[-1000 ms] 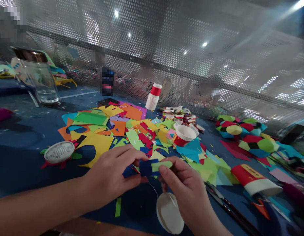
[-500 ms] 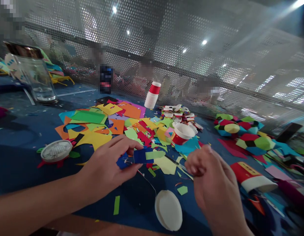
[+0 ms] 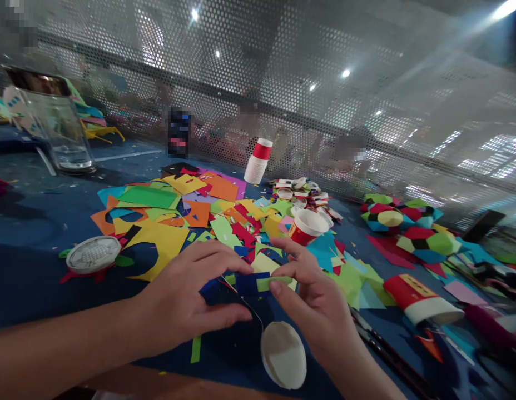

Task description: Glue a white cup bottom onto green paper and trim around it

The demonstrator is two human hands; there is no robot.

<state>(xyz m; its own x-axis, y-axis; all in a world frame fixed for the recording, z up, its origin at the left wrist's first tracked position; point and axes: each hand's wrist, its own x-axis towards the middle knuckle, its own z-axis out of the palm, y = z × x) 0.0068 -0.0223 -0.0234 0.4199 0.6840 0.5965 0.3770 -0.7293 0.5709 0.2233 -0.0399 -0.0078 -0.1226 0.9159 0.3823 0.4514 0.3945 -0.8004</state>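
Between my hands is a small folded dark-blue paper piece [image 3: 246,285] with a light-green strip [image 3: 264,284] on it. My right hand [image 3: 314,294] pinches the green end between thumb and fingers. Around the blue part curves my left hand [image 3: 195,294]; its thumb is spread below, apart from the paper, and its fingertips are near the upper edge. A further bit of blue shows inside the left palm, partly hidden. A thin string [image 3: 254,311] runs down towards a round white lid [image 3: 284,355] in front of me.
Coloured paper scraps [image 3: 168,239] cover the middle. A stack of paper cups [image 3: 258,161] and a glass jar [image 3: 60,128] stand further back. A cup [image 3: 422,300] lies on its side at right, with a long dark tool [image 3: 381,344] by my right forearm. A round paper craft [image 3: 94,254] is at left.
My right hand has moved left, from a closed fist to pinching the green strip. My left thumb has spread away from the blue paper. The dark tool now shows beside my right forearm.
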